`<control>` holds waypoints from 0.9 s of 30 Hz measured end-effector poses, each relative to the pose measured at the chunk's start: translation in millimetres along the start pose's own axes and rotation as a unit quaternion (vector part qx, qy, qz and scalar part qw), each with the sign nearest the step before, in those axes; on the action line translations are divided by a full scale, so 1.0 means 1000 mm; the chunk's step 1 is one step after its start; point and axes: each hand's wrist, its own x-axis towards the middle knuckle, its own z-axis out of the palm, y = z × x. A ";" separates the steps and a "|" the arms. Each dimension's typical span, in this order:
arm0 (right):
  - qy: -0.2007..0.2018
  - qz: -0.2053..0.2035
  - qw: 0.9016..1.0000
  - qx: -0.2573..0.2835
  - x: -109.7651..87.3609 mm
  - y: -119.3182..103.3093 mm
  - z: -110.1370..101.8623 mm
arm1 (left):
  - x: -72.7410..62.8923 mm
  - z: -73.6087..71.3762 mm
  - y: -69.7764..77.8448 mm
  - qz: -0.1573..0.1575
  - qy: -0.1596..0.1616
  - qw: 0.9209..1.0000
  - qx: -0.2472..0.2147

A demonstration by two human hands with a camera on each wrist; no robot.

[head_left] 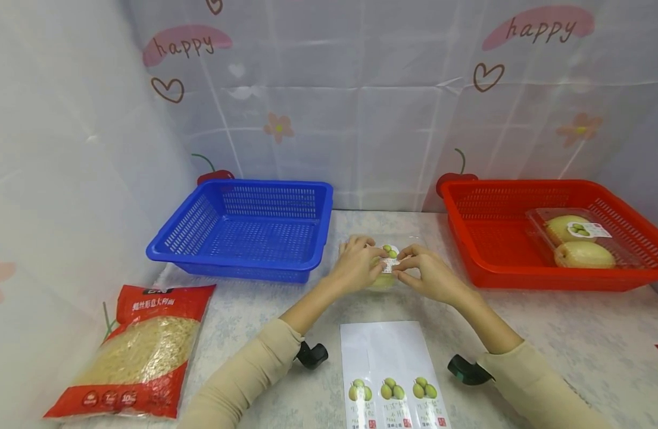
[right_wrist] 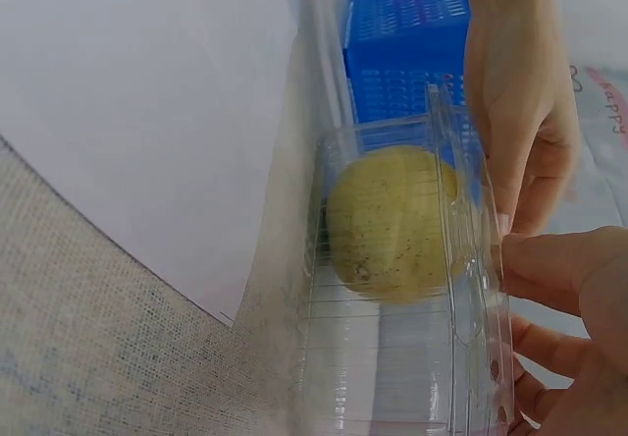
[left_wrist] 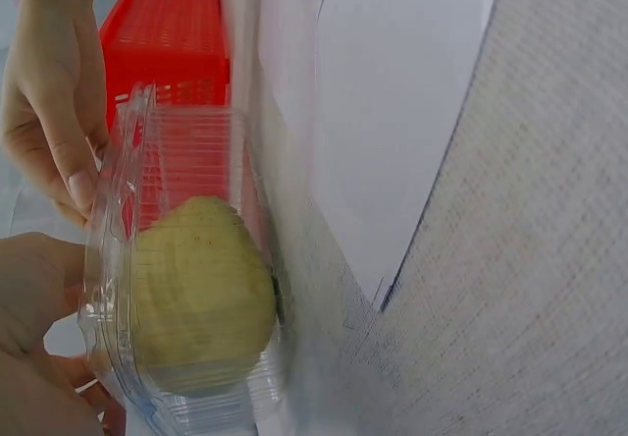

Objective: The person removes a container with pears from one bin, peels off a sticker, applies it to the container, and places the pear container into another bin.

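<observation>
A clear plastic clamshell box (head_left: 414, 241) stands mid-table, a pale yellow-green fruit (left_wrist: 204, 289) visible through its side. On its lid lies a label (head_left: 390, 251) with a green fruit picture. My left hand (head_left: 356, 263) touches the label and lid from the left, fingers spread over the top. From the other side, my right hand (head_left: 427, 273) rests its thumb and fingertips at the label's right edge. In the right wrist view, the same fruit (right_wrist: 388, 225) shows below both hands. The fingers partly hide the label.
A blue basket (head_left: 243, 262) stands at the left. The red basket (head_left: 468, 274) at the right holds a labelled box of fruit (head_left: 585, 254). A label sheet (head_left: 384, 351) lies in front of the hands. A pasta bag (head_left: 141, 339) lies at the far left.
</observation>
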 end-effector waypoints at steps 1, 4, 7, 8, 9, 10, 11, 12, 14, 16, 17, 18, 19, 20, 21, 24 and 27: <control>0.002 -0.004 1.000 -0.004 0.000 0.001 0.000 | 0.000 0.000 -0.001 -0.009 -0.004 1.000 -0.004; 0.009 -0.011 1.000 -0.013 0.001 0.002 0.001 | 0.001 0.001 -0.005 -0.030 -0.010 0.999 -0.026; 0.015 -0.014 1.000 -0.023 0.003 0.004 0.002 | 0.002 0.002 -0.008 -0.045 -0.017 0.998 -0.049; 0.015 -0.013 0.999 -0.026 0.004 0.004 0.002 | 0.003 0.002 -0.009 -0.047 -0.019 0.997 -0.056; 0.014 -0.009 0.999 -0.031 0.005 0.004 0.002 | 0.003 0.002 -0.010 -0.047 -0.022 0.997 -0.061; 0.012 -0.005 0.999 -0.035 0.007 0.004 0.002 | 0.004 0.002 -0.011 -0.047 -0.026 0.996 -0.068; 0.009 0.001 0.999 -0.041 0.008 0.005 0.002 | 0.005 0.002 -0.012 -0.047 -0.030 0.996 -0.075; 0.004 0.006 0.999 -0.046 0.009 0.005 0.002 | 0.005 0.002 -0.013 -0.046 -0.034 0.995 -0.082; -0.006 0.021 0.998 -0.053 0.011 0.006 0.001 | 0.007 0.001 -0.014 -0.044 -0.042 0.993 -0.099; -0.018 0.034 0.998 -0.055 0.012 0.008 0.000 | 0.008 0.001 -0.017 -0.044 -0.053 0.991 -0.112; -0.024 0.039 0.997 -0.055 0.013 0.008 -0.001 | 0.008 0.000 -0.017 -0.044 -0.058 0.990 -0.119; -0.028 0.042 0.997 -0.056 0.013 0.009 -0.001 | 0.008 -0.001 -0.018 -0.044 -0.063 0.989 -0.125; -0.034 0.047 0.997 -0.057 0.014 0.009 -0.001 | 0.008 -0.001 -0.019 -0.043 -0.067 0.988 -0.130; -0.039 0.051 0.996 -0.058 0.015 0.010 -0.002 | 0.008 -0.002 -0.020 -0.043 -0.070 0.988 -0.134; -0.044 0.054 0.996 -0.058 0.015 0.011 -0.002 | 0.008 -0.002 -0.021 -0.043 -0.073 0.987 -0.138; -0.061 0.061 0.994 -0.064 0.016 0.014 -0.002 | 0.008 -0.003 -0.022 -0.041 -0.078 0.986 -0.145; -0.072 0.064 0.993 -0.064 0.018 0.016 -0.003 | 0.008 -0.004 -0.023 -0.040 -0.081 0.985 -0.145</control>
